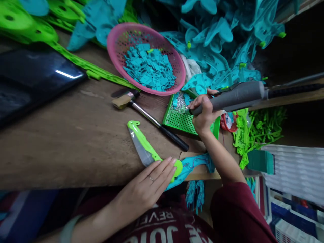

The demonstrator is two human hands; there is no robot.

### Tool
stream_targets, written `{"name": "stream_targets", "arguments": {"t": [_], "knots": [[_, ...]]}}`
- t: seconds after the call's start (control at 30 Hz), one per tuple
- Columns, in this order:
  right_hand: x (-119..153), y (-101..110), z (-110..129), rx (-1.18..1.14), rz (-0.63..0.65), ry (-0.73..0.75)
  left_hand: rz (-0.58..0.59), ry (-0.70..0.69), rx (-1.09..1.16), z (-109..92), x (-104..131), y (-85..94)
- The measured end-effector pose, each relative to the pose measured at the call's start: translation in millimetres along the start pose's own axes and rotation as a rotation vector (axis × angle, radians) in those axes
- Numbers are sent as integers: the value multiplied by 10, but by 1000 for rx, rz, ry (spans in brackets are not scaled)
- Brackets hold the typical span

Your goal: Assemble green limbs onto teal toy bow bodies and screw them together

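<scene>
A lime-green arm (145, 143), slim and glossy with a hooked tip and a grey blade (140, 151) along its lower side, lay on the table (50, 152) near the front edge. Its long axis ran from the round end up-left to the hook; a teal shell (194, 162) stretched rightward beyond. The hands were apart: the left hand (148, 182) flat over the arm, hiding part, the right hand (205, 114) wrapped around a grey screwdriver (235, 96) above a green tray (181, 118). A hammer (149, 116) lay between arm and pink basket (113, 50).
</scene>
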State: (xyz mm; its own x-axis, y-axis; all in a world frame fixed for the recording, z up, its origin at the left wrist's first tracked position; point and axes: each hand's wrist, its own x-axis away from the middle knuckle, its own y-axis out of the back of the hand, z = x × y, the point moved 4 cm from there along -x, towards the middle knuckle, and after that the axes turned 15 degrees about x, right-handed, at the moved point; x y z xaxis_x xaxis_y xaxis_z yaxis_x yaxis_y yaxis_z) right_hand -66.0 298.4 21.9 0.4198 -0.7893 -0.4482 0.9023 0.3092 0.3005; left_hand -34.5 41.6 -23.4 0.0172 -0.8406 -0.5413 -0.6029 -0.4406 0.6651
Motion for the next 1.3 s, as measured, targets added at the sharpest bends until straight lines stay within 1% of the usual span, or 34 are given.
{"name": "stream_targets", "arguments": {"t": [0.07, 0.1, 0.17, 0.2, 0.27, 0.33, 0.37, 0.43, 0.47, 0.53, 0.57, 0.6, 0.67, 0.73, 0.8, 0.83, 0.9, 0.93, 0.97, 1.03, 1.1, 1.17, 1.23, 1.3], "knots": [[7, 25, 118, 31, 4, 49, -24, -9, -31, 0, 15, -21], [30, 51, 220, 44, 9, 82, -28, -9, -42, 2, 24, -29], [122, 133, 490, 47, 28, 149, -18, -3, -26, -1, 39, -7], [183, 184, 642, 29, 45, 176, -7, 1, 22, -6, 38, 33], [306, 280, 921, -31, 101, 206, 35, 38, 195, 1, -7, 173], [390, 339, 1108, -97, 165, 225, 23, 115, 368, 74, -140, 374], [409, 347, 1158, -122, 193, 243, -14, 162, 402, 148, -245, 474], [399, 331, 1175, -150, 219, 294, -163, 230, 324, 356, -520, 640], [371, 316, 1151, -155, 206, 312, -196, 215, 253, 463, -686, 672], [278, 289, 1066, -140, 139, 299, -127, 106, 173, 657, -1034, 625], [222, 287, 1019, -130, 90, 272, -40, 57, 142, 744, -1189, 564], [165, 295, 973, -122, 41, 240, 58, 45, 92, 829, -1318, 494], [53, 347, 885, -115, -61, 180, 174, 70, -27, 956, -1492, 383], [-52, 439, 782, -108, -163, 139, 192, 87, -103, 1001, -1584, 292], [-144, 528, 649, -77, -222, 118, 227, 24, -105, 986, -1636, 155], [-182, 560, 572, -57, -226, 115, 279, -30, -107, 978, -1652, 62], [-231, 593, 408, -34, -190, 114, 388, -135, -160, 996, -1671, -113], [-241, 594, 325, -35, -160, 112, 421, -167, -208, 1024, -1677, -173], [-240, 586, 244, -44, -128, 105, 430, -178, -262, 1060, -1682, -204], [-219, 544, 99, -72, -65, 83, 396, -160, -346, 1105, -1678, -184], [-188, 477, -19, -106, -17, 60, 354, -142, -389, 1055, -1627, -103], [-163, 403, -104, -158, 8, 55, 325, -161, -417, 884, -1501, -16], [-148, 344, -168, -204, 16, 54, 282, -208, -388, 623, -1291, 56], [-139, 308, -223, -218, 15, 38, 169, -244, -222, 342, -1021, 136]]}}
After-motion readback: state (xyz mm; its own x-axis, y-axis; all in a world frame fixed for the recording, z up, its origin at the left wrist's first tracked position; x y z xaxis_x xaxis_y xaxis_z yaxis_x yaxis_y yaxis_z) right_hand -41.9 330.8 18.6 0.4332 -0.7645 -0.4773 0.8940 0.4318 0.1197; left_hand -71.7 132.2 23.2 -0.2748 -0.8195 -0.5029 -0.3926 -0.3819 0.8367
